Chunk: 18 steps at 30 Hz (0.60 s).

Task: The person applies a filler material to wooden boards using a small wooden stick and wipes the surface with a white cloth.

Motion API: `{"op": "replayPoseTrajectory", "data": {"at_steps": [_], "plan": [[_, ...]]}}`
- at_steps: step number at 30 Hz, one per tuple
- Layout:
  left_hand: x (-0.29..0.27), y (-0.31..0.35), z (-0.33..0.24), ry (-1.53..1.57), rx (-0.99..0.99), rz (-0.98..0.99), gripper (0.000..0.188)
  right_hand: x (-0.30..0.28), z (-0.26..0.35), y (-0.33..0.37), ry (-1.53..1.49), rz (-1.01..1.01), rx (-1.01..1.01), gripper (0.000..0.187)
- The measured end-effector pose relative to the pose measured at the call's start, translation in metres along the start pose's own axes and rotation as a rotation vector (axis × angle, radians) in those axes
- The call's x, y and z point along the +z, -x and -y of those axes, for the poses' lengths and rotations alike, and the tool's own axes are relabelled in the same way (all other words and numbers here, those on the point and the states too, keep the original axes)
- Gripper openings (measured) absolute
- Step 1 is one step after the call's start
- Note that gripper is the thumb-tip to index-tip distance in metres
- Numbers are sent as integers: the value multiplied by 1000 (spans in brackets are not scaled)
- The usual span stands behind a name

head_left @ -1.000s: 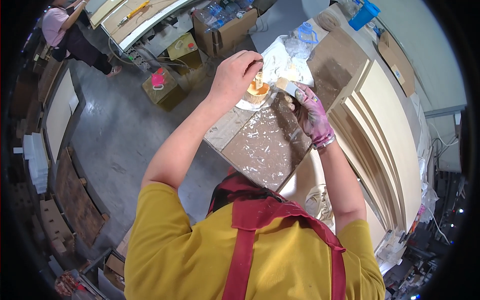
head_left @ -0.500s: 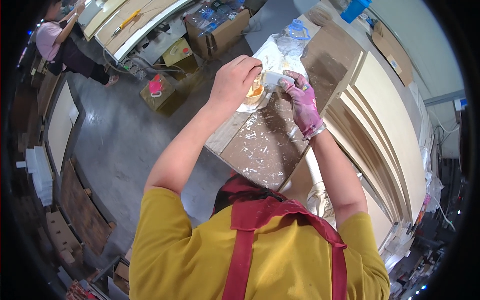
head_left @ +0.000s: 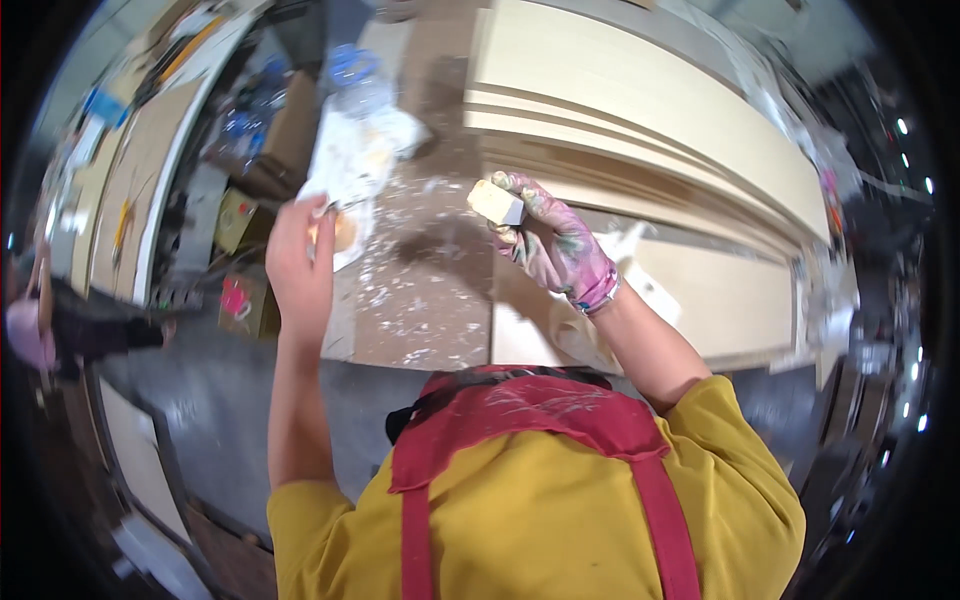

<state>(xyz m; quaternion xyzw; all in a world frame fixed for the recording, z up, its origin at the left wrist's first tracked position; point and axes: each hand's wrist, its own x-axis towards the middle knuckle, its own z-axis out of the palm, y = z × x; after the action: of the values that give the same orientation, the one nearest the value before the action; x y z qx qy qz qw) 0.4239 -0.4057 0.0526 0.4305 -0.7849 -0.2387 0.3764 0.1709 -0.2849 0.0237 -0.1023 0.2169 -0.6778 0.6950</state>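
My right hand (head_left: 565, 240), in a thin paint-stained glove, holds a small white block (head_left: 496, 204) with a pale yellow, rough-looking face between thumb and fingers, raised above the table. My bare left hand (head_left: 300, 262) is at the table's left side, its fingertips drawn together; what they hold, if anything, is blurred. Beside those fingers stands a small round container (head_left: 346, 232) with orange-brown stuff, partly hidden by the hand. It rests on a white cloth or sheet (head_left: 350, 150) with yellowish stains. Whitish flecks cover the brown tabletop (head_left: 420, 290).
Stacked pale boards (head_left: 640, 75) lie at the right and far side. A clear plastic jug (head_left: 360, 85) with a blue top stands on the sheet. Left of the table are tins (head_left: 240, 220) and a cardboard box (head_left: 290, 125) near bottles. Another person (head_left: 60, 330) is at far left.
The view has turned to the right. My right hand has moved away from the container, carrying the white block over toward the boards. My left hand stays by the container.
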Motion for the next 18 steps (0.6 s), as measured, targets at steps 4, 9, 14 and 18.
{"op": "replayPoseTrajectory", "data": {"at_steps": [4,9,14,18], "plan": [[54,51,-52,171,89,502,24,-27,55,80,118,-116,-277,56],[133,81,-131,190,433,756,58,-96,116,197,-62,-363,-677,35],[215,118,-177,-73,552,867,73,-158,133,276,-105,-443,-807,35],[236,140,-160,5,652,823,42,-192,155,338,-163,-382,-789,37]]}}
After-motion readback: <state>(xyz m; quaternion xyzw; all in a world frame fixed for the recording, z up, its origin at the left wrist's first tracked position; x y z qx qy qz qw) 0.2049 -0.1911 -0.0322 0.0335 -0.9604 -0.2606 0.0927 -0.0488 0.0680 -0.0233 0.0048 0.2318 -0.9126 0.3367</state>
